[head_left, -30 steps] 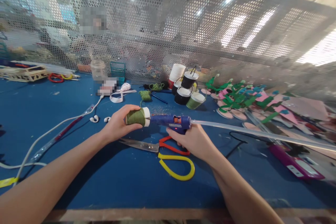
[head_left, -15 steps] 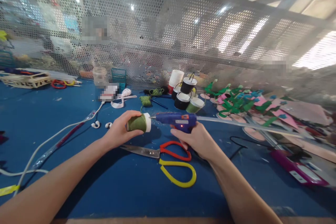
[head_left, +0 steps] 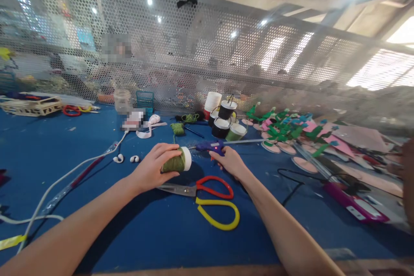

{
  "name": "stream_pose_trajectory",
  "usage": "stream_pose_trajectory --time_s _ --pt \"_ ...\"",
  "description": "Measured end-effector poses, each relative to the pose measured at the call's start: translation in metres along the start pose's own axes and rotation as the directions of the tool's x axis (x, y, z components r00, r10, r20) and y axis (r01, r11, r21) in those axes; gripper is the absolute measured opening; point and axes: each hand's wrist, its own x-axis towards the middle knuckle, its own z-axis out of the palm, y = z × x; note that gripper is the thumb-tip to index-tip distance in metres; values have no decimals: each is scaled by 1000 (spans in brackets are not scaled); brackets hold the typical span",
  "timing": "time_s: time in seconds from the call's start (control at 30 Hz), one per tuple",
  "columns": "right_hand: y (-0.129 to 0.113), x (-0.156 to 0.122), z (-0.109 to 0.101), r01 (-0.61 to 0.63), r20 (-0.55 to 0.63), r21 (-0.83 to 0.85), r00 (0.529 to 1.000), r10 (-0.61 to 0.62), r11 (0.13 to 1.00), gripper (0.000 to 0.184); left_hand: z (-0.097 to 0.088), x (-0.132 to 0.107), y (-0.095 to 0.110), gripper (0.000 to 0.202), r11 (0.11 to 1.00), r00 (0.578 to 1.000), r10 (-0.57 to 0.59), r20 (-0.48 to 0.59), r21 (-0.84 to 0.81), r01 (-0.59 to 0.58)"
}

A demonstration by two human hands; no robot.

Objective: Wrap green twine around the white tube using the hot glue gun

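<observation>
Lying on its side in the air, a paper cup (head_left: 176,162) wrapped in green yarn shows its white rim at the right. My left hand (head_left: 153,166) is closed around it. A strand runs from the cup back to a small bundle of green yarn (head_left: 177,128). My right hand (head_left: 231,160) grips a blue hot glue gun (head_left: 208,146) with a red light and a long clear glue stick out of its back. The gun's nozzle points left, close to the cup's rim; I cannot tell whether they touch. Below both hands lie scissors (head_left: 217,214) with one red and one yellow handle.
Small black and green wrapped buckets (head_left: 221,128) stand at the back beside stacked white cups (head_left: 212,101). Green and pink craft pieces (head_left: 284,131) crowd the right, near a purple power strip (head_left: 354,202). White earbuds (head_left: 118,158) and a white cable (head_left: 71,166) lie left.
My right hand has moved the glue gun away from me and turned it, so less of its body shows. My left hand has rolled the cup slightly, fingers further over it. The view has shifted a little.
</observation>
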Motion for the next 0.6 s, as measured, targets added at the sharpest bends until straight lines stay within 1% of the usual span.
stream_pose_trajectory --time_s 0.13,0.2,0.23,0.27,0.3,0.33,0.37,0.4,0.43,0.47,0.53,0.57,0.6 --pt "4 3 4 19 -60 -122 998 -27 992 21 -1 -1 3 41 999 1000 17 -7 37 -17" --pt "2 1 4 28 -124 -180 991 -51 983 13 -1 -1 4 42 999 1000 17 -17 48 -16" --pt "-1 -1 4 51 -162 -203 983 -85 978 8 -1 -1 4 43 998 1000 22 -18 51 -21" --pt "-6 -3 3 96 -191 -213 972 -138 972 9 -1 -1 5 44 998 1000 27 -16 53 -26" --pt "-12 -5 3 164 -193 -202 960 -203 966 13 0 -1 6 45 998 999 30 -11 54 -30" --pt "-18 -7 2 258 -168 -165 944 -284 952 19 1 -1 6 46 998 999 32 -1 52 -32" --pt "-26 -8 2 342 -99 -79 932 -349 936 26 2 -1 7 47 998 999 34 12 47 -35" --pt "-34 -9 2 393 15 36 919 -394 919 35 2 -2 7 48 999 999 35 27 39 -36" --pt "-41 -9 3 403 127 153 897 -422 902 44 3 -2 8 49 999 998 36 44 31 -38" --pt "-48 -9 4 378 224 242 874 -431 893 52 4 -2 8 50 999 997 40 62 21 -41" --pt "-57 -6 8 266 403 342 825 -396 901 60 4 -2 9 51 999 995 49 92 6 -50" --pt "-60 -4 11 211 465 370 801 -377 905 59 4 -2 10 51 998 993 56 102 0 -56" --pt "-62 -3 14 167 499 406 783 -371 899 55 4 -2 10 51 998 992 65 108 -7 -65"
